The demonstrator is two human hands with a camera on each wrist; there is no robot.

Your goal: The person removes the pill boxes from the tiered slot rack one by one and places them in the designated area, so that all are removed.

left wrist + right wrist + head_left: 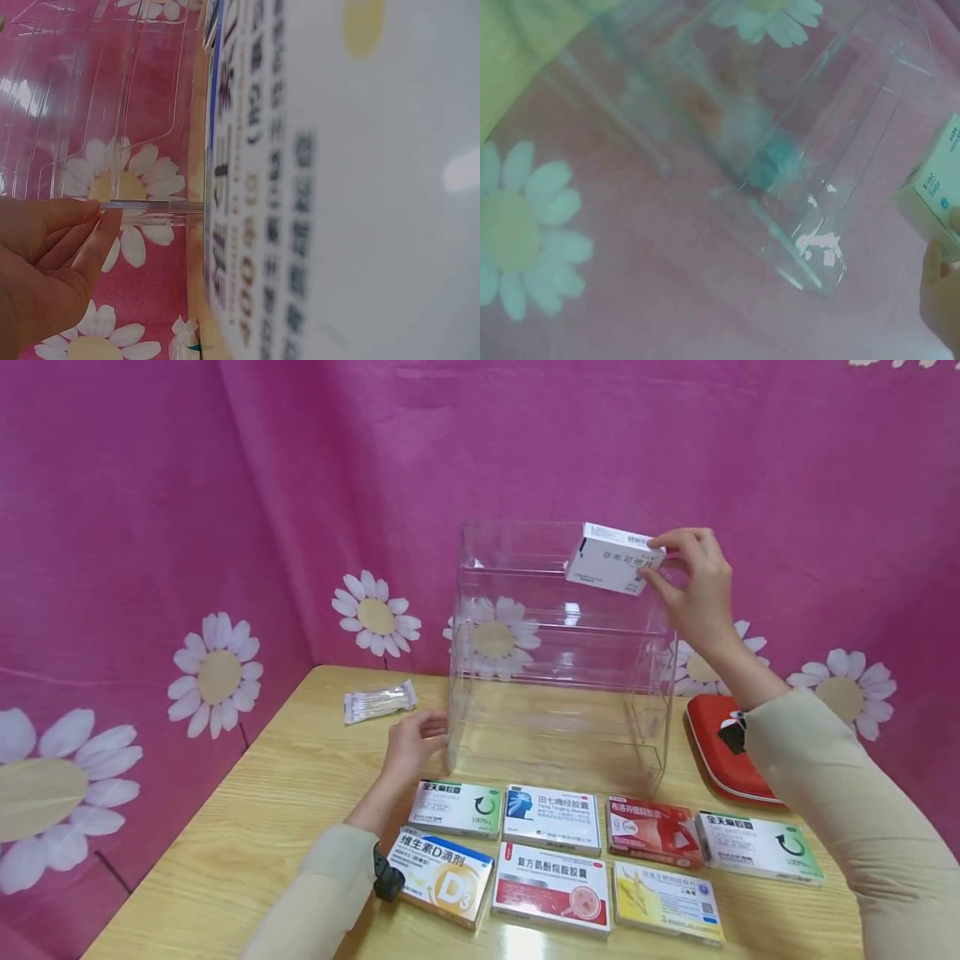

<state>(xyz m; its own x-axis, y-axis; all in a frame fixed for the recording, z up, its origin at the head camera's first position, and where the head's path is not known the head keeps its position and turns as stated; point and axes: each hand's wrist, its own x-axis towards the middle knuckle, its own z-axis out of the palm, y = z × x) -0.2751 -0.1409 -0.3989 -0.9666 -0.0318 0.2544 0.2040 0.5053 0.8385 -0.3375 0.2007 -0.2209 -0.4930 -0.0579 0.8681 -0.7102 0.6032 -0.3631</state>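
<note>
Pink cloth printed with white daisies (217, 672) is hanging behind and to the left of a pale wooden surface (247, 827), on which a clear acrylic shelf rack (558, 652) is standing upright.

I am holding my right hand (693, 585) raised at the rack's upper right corner, where thumb and fingers are pinching a small white medicine box (611, 558). That box is tilting slightly and sitting at the level of the top tier, well above the surface; whether it is touching the rack I cannot tell. In the right wrist view the same box (937, 187) is showing at the right edge, with fingertips (934, 262) on its lower side and the rack (802, 187) beside it.

My left hand (412, 743) is resting low at the rack's front left bottom corner, fingers relaxed and nearly straight, touching the clear edge. The left wrist view is showing those fingers (71, 232) lying along a transparent rim (150, 204).

Seven flat medicine boxes are lying in two rows in front of the rack, among them a blue-and-orange D3 box (438, 877) nearest the left sleeve. A plastic packet of cotton swabs (378, 700) is lying on the surface left of the rack, and a red zipped case (723, 752) is lying to its right.
</note>
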